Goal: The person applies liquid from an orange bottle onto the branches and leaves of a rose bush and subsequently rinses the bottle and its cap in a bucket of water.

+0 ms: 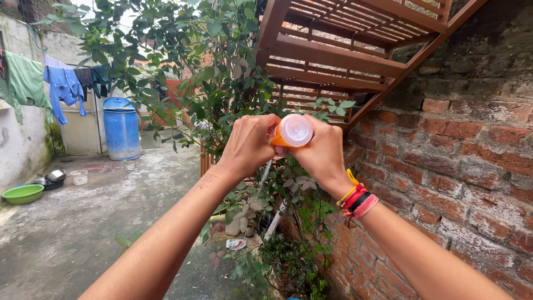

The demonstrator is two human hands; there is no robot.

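I hold a small orange bottle (293,132) with a pale translucent base turned toward the camera, raised in front of a leafy shrub (222,83). My right hand (323,155) wraps around the bottle's body from the right; colourful bands circle that wrist. My left hand (248,145) grips the bottle's far end from the left, where the cap is hidden behind the fingers. A thin pale tube hangs down below the hands.
A rough brick wall (461,166) stands at the right under a brown metal staircase (344,44). A blue barrel (121,129), a green basin (23,193), small pots and hanging clothes (64,86) sit at the left of the concrete yard.
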